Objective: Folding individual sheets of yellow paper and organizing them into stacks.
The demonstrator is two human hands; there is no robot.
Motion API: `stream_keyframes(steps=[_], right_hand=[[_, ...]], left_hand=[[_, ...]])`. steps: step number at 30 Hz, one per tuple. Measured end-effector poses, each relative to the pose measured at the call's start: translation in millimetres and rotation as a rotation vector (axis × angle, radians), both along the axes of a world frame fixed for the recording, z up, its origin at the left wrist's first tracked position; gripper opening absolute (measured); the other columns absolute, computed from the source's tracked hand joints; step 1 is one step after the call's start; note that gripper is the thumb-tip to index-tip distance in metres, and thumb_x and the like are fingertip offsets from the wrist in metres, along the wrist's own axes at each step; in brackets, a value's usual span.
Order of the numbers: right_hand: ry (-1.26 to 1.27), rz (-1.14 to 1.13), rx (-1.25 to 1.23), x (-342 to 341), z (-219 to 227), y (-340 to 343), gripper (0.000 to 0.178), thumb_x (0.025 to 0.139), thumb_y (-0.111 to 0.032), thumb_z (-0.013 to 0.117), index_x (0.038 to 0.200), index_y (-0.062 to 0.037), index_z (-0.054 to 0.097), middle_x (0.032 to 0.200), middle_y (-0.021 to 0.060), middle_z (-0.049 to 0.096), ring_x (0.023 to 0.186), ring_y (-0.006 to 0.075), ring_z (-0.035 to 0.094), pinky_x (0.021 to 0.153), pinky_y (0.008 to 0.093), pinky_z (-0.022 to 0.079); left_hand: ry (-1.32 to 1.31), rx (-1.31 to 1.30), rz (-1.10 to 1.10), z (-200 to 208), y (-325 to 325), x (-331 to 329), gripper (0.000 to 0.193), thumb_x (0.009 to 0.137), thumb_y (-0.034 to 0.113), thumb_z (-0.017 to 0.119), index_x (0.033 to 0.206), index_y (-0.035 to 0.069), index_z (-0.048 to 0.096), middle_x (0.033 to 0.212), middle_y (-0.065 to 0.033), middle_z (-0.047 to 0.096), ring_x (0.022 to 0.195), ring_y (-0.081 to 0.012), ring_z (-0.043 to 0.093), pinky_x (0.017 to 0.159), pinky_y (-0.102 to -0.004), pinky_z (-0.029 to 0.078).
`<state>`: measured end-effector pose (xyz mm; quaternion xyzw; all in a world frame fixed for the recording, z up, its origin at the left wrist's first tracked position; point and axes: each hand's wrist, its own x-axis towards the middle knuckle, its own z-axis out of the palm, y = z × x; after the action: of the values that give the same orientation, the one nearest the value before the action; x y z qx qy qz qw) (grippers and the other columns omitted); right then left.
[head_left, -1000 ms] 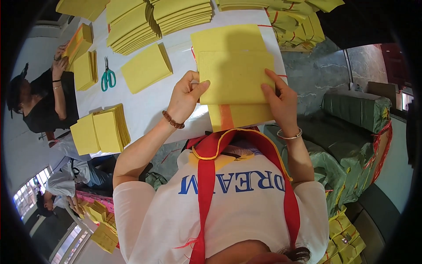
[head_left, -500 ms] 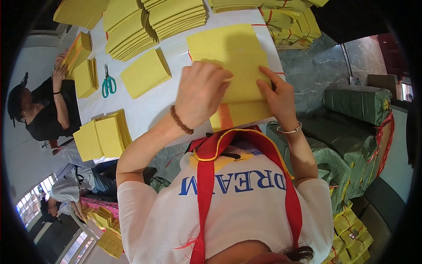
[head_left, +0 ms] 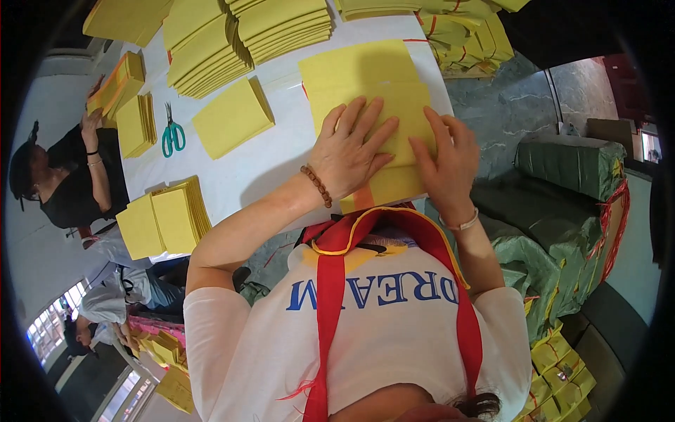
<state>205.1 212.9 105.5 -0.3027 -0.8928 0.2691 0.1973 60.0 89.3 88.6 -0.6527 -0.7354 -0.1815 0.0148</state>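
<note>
A yellow paper packet (head_left: 411, 105) lies at the near right edge of the white table, with an orange strip (head_left: 363, 197) across its near end. My left hand (head_left: 355, 151) rests flat on it with the fingers spread, covering part of the paper and the strip. At the packet's right edge is my right hand (head_left: 450, 158), its thumb and fingers apart and touching the paper's side. Farther back, another yellow sheet (head_left: 365, 60) shows from beneath the packet or just behind it; I cannot tell which.
Left of my hands lie a single folded yellow packet (head_left: 232, 119), green-handled scissors (head_left: 173, 133) and a yellow stack (head_left: 165, 218). Large yellow piles (head_left: 211, 53) stand at the back. A co-worker (head_left: 74, 169) handles an orange-banded bundle at the left. Green wrapped bales (head_left: 548, 218) sit at the right.
My left hand has gone from curled fingers to lying flat and spread, shifted slightly right and nearer. My right hand has moved slightly right and nearer along the packet's edge.
</note>
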Motion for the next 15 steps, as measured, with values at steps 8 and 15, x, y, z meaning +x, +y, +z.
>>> stream_keyframes(steps=[8, 15], right_hand=[[-0.242, 0.371, 0.375, 25, -21, -26, 0.065, 0.082, -0.055, 0.049, 0.128, -0.0095, 0.048, 0.141, 0.0072, 0.037, 0.133, 0.028, 0.028, 0.103, 0.0597, 0.013], [-0.267, 0.403, 0.361, 26, -14, -17, 0.062, 0.086, -0.046, 0.049, 0.134, -0.0077, 0.041, 0.142, 0.0102, 0.034, 0.133, 0.0319, 0.028, 0.105, 0.0538, 0.018]], left_hand=[[-0.047, 0.113, -0.038, -3, -6, -9, 0.056, 0.077, 0.038, 0.062, 0.125, 0.014, 0.049, 0.132, -0.0122, 0.041, 0.12, -0.0307, 0.036, 0.099, -0.0443, 0.028], [0.213, 0.07, -0.116, -5, -5, 5, 0.053, 0.076, 0.035, 0.061, 0.117, 0.002, 0.052, 0.118, -0.0172, 0.051, 0.099, -0.0301, 0.05, 0.082, -0.04, 0.04]])
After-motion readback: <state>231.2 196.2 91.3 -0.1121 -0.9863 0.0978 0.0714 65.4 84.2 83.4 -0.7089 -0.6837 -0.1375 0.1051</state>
